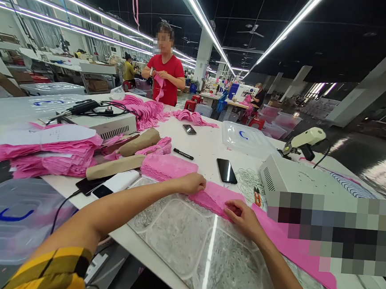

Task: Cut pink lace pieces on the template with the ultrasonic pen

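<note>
A long pink lace strip [273, 233] lies across a clear plastic lid [185, 237] at the table's near edge. My left hand [192, 183] is curled on the strip's left end, beside a folded stack of pink lace [167, 165]. My right hand [242, 215] pinches the same strip a little further right, fingers closed on its edge. A black phone [226, 170] lies just beyond both hands, and small snips [257, 197] rest to its right.
A white machine box [297, 177] with a handheld tool [305, 140] stands at right. Pink fabric piles [45, 153], paper rolls [136, 142], a marker [183, 154] and another phone [189, 129] cover the table. A person in red [165, 71] handles pink fabric at the far end.
</note>
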Demonstrator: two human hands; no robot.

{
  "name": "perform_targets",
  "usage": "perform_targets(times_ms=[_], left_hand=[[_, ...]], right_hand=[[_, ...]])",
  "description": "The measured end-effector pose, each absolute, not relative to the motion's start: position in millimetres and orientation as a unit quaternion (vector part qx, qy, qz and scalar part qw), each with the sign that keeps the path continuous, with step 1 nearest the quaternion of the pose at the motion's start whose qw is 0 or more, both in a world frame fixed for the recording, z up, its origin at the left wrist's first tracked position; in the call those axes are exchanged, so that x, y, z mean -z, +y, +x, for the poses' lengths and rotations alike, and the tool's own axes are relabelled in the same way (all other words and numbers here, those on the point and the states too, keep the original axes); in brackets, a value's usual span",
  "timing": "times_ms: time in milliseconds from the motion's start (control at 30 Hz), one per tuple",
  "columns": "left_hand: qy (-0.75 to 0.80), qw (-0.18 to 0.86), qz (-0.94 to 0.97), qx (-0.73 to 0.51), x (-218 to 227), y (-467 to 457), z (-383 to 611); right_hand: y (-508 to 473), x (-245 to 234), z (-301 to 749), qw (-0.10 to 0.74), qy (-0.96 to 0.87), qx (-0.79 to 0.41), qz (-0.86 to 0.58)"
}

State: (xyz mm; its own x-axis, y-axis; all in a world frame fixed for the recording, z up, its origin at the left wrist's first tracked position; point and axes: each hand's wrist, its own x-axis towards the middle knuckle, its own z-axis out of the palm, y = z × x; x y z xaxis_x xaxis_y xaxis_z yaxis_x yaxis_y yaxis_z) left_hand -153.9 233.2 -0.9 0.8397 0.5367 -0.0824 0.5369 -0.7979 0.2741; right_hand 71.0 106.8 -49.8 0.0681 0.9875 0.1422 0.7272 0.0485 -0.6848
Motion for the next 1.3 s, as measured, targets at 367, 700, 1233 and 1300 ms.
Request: perform_targets(times_ms=[367,700,1233,1300], left_hand=[[0.24,0.14,0.958,-0.065,-27,224,-174],[0.182,0.192,0.964,-0.032,-7,174,-283],[0.247,0.098,0.964,-0.017,10,205,-177],[0.251,0.1,0.963,-0.006,15,209,-176]], right_hand=[[100,49,71,0.269,-0.669,-0.017,-0.693],[23,54,18,0.251,-0.838,-0.006,-0.484],[119,59,32,0.318,-0.702,-0.197,-0.606],[118,62,33,0.319,-0.697,-0.201,-0.61]])
